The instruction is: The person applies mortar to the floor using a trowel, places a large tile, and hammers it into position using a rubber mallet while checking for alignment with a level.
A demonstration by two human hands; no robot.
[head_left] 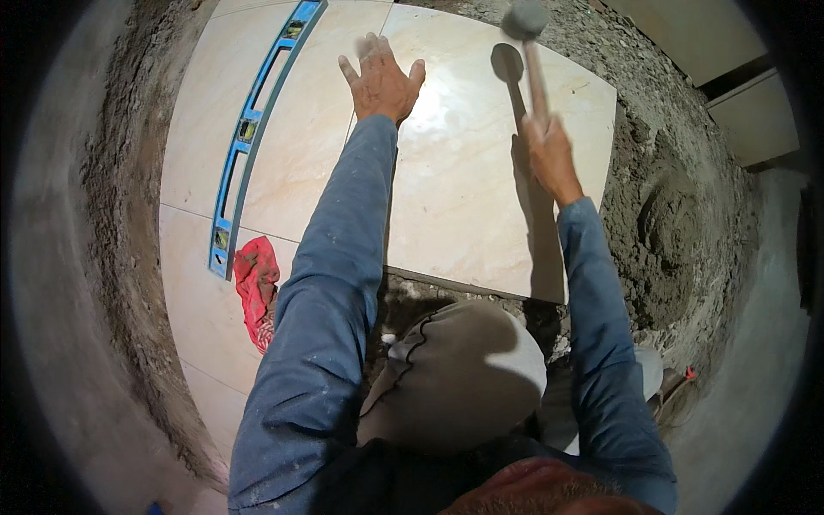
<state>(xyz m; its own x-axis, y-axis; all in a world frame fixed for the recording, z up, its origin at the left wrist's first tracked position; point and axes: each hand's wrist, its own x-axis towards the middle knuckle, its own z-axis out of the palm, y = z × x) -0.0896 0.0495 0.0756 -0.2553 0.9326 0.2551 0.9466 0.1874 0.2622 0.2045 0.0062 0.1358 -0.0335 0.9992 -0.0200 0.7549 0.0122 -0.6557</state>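
Note:
My right hand (552, 159) grips the wooden handle of a rubber mallet (525, 21) with a dark grey head. The mallet is raised over the right part of a large cream floor tile (481, 189), and its shadow falls on the tile to the left. With fingers spread, my left hand (383, 81) is at the joint on the tile's left side; whether the palm presses down cannot be made out. A blue spirit level (230, 176) lies lengthwise on the neighbouring tiles, left of that hand.
A red cloth (257, 287) lies on the tiles beside the level's near end. Wet mortar (674, 232) is heaped right of the tile. Rough bedding (120, 215) runs along the left wall. Boxes or stacked slabs (755, 120) stand at the far right. My knee (463, 369) is at the tile's near edge.

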